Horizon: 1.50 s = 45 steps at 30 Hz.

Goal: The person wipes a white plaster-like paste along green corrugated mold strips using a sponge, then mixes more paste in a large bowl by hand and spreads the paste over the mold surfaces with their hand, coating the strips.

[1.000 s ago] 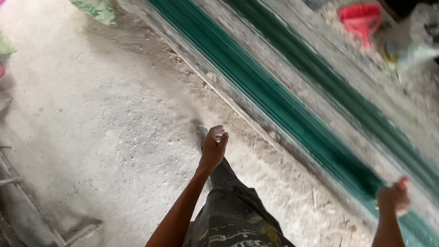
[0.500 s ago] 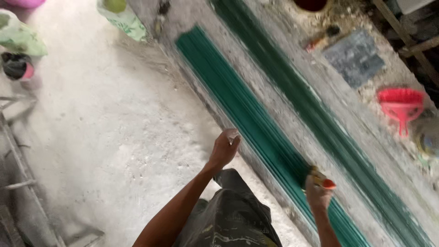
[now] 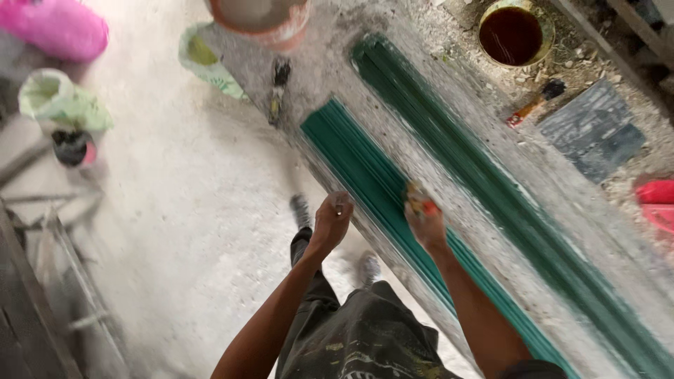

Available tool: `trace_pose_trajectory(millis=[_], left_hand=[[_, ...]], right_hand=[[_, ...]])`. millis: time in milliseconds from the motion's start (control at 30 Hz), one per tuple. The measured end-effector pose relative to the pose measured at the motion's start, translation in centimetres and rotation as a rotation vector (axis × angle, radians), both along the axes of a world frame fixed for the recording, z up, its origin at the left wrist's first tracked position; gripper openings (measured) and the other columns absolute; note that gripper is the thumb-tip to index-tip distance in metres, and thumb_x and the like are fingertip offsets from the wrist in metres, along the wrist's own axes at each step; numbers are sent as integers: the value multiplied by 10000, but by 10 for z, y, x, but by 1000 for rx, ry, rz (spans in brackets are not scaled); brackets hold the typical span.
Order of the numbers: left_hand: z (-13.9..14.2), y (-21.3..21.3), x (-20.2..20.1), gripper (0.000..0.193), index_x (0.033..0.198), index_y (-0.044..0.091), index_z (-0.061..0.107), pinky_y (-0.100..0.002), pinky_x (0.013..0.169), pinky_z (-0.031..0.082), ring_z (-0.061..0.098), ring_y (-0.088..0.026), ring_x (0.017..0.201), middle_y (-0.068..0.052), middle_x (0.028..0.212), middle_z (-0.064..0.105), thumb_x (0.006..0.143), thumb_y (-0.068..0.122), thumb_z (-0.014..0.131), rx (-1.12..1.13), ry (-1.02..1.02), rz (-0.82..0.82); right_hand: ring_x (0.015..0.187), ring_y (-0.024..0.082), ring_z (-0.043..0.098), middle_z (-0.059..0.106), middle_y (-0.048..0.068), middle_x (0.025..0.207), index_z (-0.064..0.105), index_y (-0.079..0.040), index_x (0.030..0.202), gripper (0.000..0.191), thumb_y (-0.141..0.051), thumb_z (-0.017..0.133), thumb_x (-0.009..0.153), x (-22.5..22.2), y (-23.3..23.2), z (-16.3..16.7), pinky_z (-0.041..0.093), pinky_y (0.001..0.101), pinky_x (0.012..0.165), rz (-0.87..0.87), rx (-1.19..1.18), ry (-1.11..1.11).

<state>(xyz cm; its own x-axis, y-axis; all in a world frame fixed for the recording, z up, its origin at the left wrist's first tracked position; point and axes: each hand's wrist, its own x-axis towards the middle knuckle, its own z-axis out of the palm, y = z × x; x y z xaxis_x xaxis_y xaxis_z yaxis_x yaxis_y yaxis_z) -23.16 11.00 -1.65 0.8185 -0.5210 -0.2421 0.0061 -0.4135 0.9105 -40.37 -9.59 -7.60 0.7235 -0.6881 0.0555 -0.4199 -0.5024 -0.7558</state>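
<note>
Right hand (image 3: 423, 219) has come forward along the near green moulding strip (image 3: 365, 179) and now sits over its upper face, closer to the strip's far end than half a second ago. It's closed around a small yellow-red object (image 3: 415, 198), probably a brush or pad; motion blur won't let me say which. Left hand (image 3: 331, 219) is loosely curled at the strip's near edge, holding nothing I can make out. Second green strip (image 3: 449, 140) lies parallel beyond, untouched. Paint tin (image 3: 514, 31) stands further off.

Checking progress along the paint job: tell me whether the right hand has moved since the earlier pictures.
Yes. The right hand has travelled along the nearer green strip toward its far end, closing on the left hand.
</note>
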Motion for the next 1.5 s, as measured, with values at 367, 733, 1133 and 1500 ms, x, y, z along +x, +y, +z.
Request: trace_pose_trajectory(millis=[367, 733, 1133, 1500], left_hand=[[-6, 22, 175, 410, 1296, 19, 652, -388, 863, 575, 736, -287, 1032, -187, 1119, 754, 983, 284, 660, 129, -48, -183], [-13, 6, 224, 402, 1262, -2, 642, -357, 844, 565, 724, -236, 1044, -164, 1169, 736, 983, 287, 636, 113, 7, -325], [-11, -73, 59, 466, 1295, -2, 627, -369, 926, 568, 709, -254, 1127, -163, 1245, 711, 1006, 364, 615, 120, 21, -758], [-4, -104, -150, 426, 1284, 21, 650, -365, 907, 569, 704, -256, 1135, -157, 1238, 720, 994, 332, 632, 227, -5, -1013]], right_hand=[[1058, 360, 687, 707, 165, 1178, 664, -167, 1250, 295, -211, 665, 959, 276, 30, 36, 558, 471, 921, 98, -11, -50], [1225, 319, 521, 511, 83, 1375, 610, -303, 1335, 432, -276, 687, 911, 249, 72, 40, 524, 467, 916, -70, 77, 531], [1333, 280, 533, 598, -17, 1454, 670, -360, 1228, 458, -87, 734, 866, -152, 122, 42, 549, 417, 990, -551, -31, 550], [1265, 293, 630, 666, 67, 1365, 671, -229, 1193, 383, -18, 705, 874, -505, 149, 62, 503, 446, 1091, -752, -383, 445]])
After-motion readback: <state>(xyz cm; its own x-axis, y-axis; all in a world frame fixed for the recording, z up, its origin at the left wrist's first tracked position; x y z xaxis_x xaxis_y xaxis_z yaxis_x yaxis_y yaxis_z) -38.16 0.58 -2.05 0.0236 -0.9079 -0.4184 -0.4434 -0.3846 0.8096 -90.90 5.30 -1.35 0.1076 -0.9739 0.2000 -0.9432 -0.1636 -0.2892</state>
